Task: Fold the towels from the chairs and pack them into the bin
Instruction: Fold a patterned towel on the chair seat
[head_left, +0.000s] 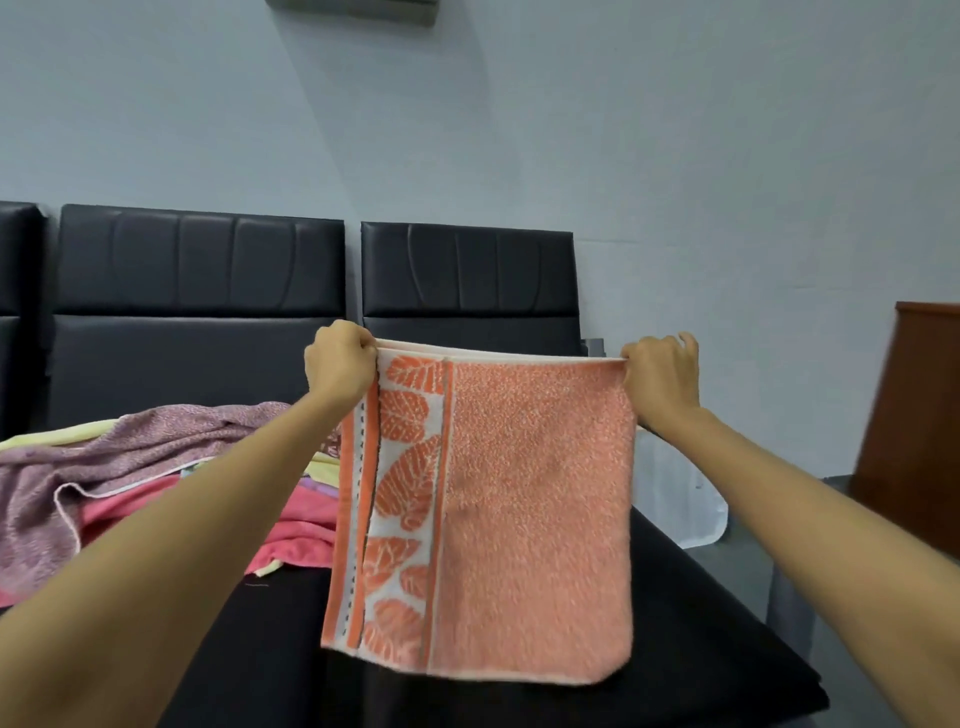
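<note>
Two black padded chairs (197, 312) stand against the wall. In front of them lies a black-covered surface (701, 649). On its left side sits a loose pile of towels (130, 467) in purple, pink and yellow, not yet folded.

The orange towel (535, 519) hangs in the air over the middle of that surface, held up by its top edge. That edge shows more than one layer, so I judge it already doubled once. The leaf-patterned border runs down its left side. The lower hem looks close to the black cover, though I cannot tell whether it touches.

A pale translucent bin (680, 493) shows behind the towel's right edge, beside the surface and largely hidden. I cannot see what it holds.

The left hand (340, 364) is closed in a fist round the top left corner. The right hand (662, 379) pinches the top right corner between thumb and forefinger, the remaining fingers curled loosely above.

Step in hand, as I judge it: the next fold across the width.

Recommendations:
- keep the top edge taut and level, as both corners sit now;
- check that the layers match at each corner before moving;
- bring one corner across to meet the other, border inward or outward by choice;
- lay it flat on the bare cover, clear of the pile, and smooth it.
</note>
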